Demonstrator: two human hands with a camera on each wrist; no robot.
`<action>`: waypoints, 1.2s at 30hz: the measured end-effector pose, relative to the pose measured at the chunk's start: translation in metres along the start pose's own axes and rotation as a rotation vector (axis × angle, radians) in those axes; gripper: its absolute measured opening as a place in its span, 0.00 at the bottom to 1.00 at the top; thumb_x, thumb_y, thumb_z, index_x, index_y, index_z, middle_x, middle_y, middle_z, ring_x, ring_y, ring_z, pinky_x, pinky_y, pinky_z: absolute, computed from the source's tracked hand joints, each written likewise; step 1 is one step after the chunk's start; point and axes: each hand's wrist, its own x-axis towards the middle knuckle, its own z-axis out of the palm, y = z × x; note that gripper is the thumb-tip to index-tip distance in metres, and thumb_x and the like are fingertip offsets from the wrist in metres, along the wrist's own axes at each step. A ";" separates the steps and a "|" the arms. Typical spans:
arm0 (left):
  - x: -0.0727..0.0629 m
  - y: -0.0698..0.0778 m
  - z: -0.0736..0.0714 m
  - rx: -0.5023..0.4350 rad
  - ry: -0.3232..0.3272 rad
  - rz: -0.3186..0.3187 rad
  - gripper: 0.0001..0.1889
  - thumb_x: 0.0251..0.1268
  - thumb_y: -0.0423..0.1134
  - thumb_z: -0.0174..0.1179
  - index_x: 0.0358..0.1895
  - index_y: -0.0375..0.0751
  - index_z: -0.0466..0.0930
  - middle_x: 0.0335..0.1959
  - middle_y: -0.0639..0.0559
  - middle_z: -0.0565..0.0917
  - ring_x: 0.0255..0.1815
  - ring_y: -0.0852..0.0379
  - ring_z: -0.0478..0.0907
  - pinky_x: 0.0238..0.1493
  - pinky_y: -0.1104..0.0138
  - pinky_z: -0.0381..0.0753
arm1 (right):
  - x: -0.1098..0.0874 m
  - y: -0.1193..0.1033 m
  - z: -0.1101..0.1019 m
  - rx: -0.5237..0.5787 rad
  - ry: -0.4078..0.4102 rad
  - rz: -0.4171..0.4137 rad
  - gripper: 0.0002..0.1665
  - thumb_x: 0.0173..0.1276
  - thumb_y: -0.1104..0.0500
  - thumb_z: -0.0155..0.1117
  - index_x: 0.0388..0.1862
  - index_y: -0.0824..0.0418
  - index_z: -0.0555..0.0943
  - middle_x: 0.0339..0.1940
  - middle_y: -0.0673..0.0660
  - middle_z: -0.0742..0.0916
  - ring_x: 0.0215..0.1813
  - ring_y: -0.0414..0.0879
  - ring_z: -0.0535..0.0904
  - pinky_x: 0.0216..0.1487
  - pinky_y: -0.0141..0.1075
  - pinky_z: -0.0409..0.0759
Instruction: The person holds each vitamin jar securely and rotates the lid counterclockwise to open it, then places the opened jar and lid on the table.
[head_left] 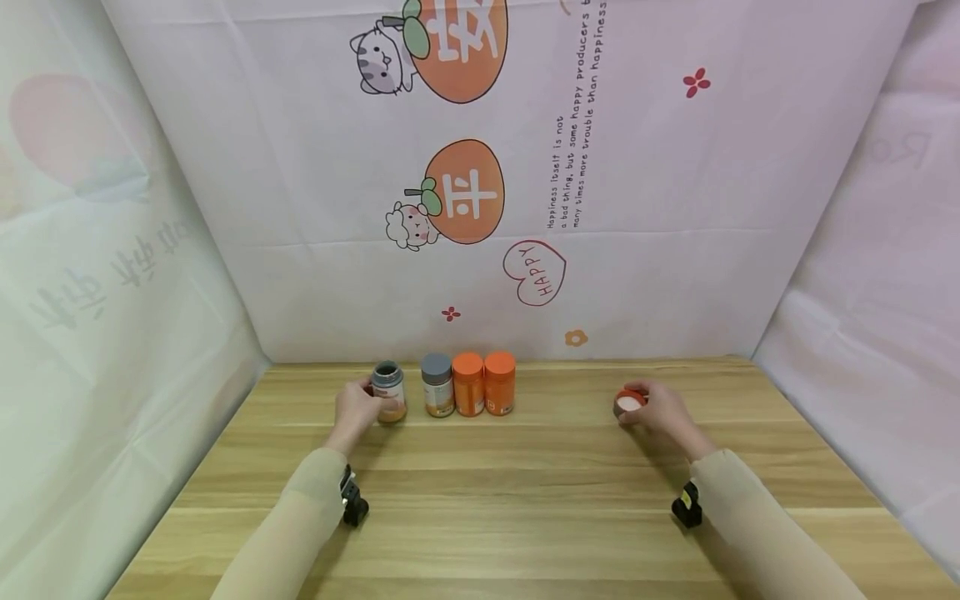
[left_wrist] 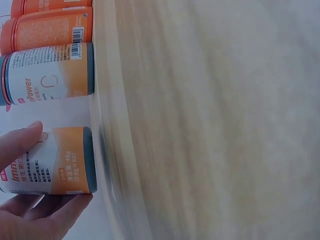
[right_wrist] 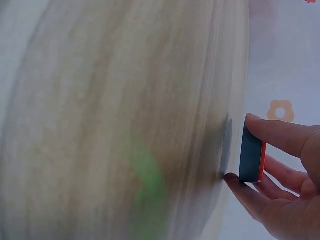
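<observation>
My left hand grips a supplement jar at the left of the table, thumb on one side and fingers on the other. The jar stands upright with its mouth uncovered, showing a dark grey neck. In the left wrist view the label of this jar is white and orange. Far to the right, my right hand pinches a dark grey lid between thumb and fingers. White lining and an orange rim face up on it. The right wrist view has the lid close over the tabletop.
Beside the held jar stands a capped grey-lidded jar, followed by two orange jars side by side. A printed white cloth hangs behind the wooden table, with more cloth on both sides.
</observation>
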 end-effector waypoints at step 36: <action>0.017 -0.009 -0.008 -0.020 -0.031 -0.041 0.31 0.45 0.35 0.71 0.58 0.33 0.75 0.54 0.35 0.79 0.55 0.41 0.76 0.57 0.52 0.73 | 0.013 0.001 -0.002 -0.027 0.035 -0.044 0.39 0.50 0.64 0.73 0.60 0.77 0.70 0.53 0.76 0.78 0.52 0.68 0.75 0.52 0.56 0.72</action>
